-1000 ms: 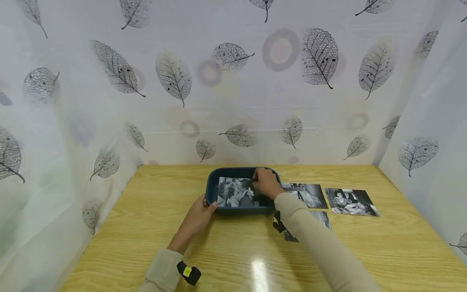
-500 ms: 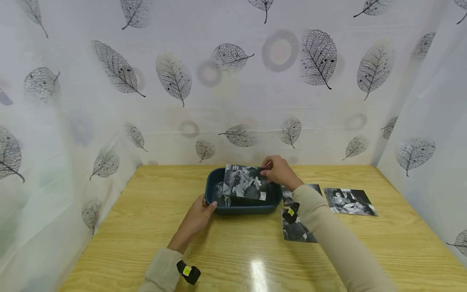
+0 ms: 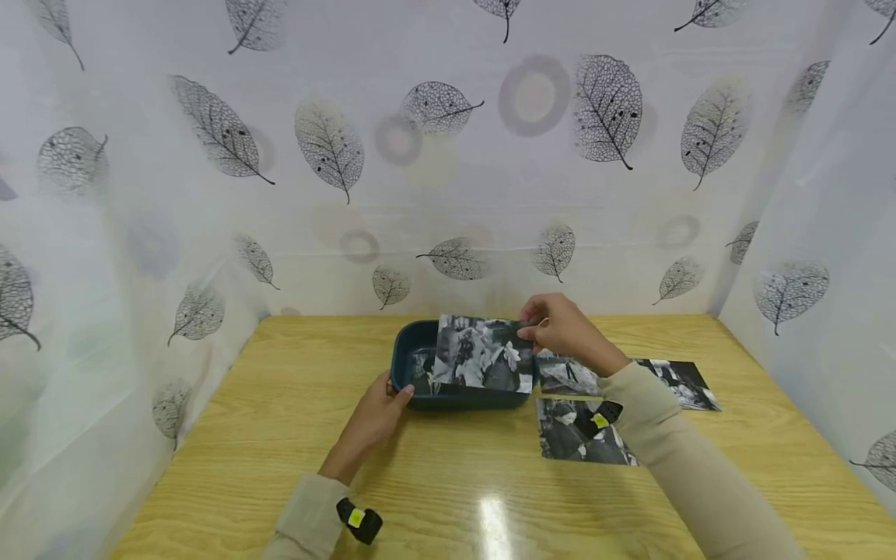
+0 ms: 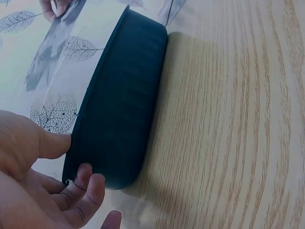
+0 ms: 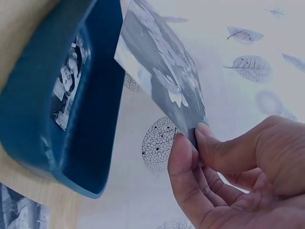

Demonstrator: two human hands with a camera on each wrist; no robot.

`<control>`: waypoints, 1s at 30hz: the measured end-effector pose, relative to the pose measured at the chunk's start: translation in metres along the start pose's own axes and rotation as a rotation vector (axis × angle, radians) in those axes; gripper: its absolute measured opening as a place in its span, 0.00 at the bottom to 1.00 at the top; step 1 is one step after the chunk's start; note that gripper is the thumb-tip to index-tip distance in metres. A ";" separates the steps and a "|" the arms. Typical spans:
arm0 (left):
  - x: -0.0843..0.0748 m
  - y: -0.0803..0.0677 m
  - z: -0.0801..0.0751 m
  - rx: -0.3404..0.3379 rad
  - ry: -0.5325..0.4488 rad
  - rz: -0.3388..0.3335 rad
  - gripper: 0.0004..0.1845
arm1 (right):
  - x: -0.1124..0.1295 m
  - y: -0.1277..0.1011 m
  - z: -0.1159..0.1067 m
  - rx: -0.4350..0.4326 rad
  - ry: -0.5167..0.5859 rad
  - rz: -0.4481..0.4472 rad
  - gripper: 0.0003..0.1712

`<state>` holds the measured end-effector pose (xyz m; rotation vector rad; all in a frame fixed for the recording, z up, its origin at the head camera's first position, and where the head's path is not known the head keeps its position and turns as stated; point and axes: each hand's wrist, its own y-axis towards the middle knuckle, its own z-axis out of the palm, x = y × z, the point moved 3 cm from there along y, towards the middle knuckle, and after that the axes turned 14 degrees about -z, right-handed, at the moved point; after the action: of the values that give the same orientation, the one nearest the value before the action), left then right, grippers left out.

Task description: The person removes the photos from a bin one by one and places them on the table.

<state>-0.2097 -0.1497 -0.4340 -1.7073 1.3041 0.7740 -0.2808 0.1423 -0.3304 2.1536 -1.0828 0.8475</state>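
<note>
A dark blue tray (image 3: 409, 354) (image 4: 119, 119) (image 5: 90, 100) stands on the wooden table (image 3: 294, 435). My left hand (image 3: 378, 408) (image 4: 43, 186) rests against its near left corner, thumb on the wall. My right hand (image 3: 560, 327) (image 5: 224, 167) pinches the top right corner of a black-and-white photo (image 3: 483, 354) (image 5: 162, 71) and holds it tilted above the tray. Another photo (image 5: 66, 86) lies inside the tray.
Three more black-and-white photos lie on the table right of the tray: one (image 3: 563, 373) next to it, one (image 3: 682, 381) farther right, one (image 3: 570, 435) nearer me, partly under my right forearm. Leaf-patterned white curtains close in the back and both sides.
My right hand has lifted the photo out of the tray and carried it up and a little to the right. The left hand has stayed at the tray's corner.
</note>
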 end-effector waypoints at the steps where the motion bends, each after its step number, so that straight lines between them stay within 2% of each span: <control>1: 0.000 0.000 0.000 0.000 -0.003 0.000 0.20 | 0.000 -0.003 0.000 0.007 0.007 -0.001 0.06; 14: 0.000 -0.001 -0.002 0.002 0.006 -0.019 0.20 | -0.014 -0.045 0.030 0.067 0.115 0.008 0.04; 24: 0.000 0.000 -0.001 -0.014 0.016 -0.030 0.21 | -0.032 -0.071 0.059 0.098 0.151 -0.003 0.05; 30: 0.000 -0.001 0.000 -0.017 0.027 -0.026 0.22 | -0.038 -0.080 0.073 0.097 0.124 0.002 0.05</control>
<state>-0.2090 -0.1499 -0.4337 -1.7501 1.2947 0.7513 -0.2112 0.1483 -0.4215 2.1468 -1.0007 1.0395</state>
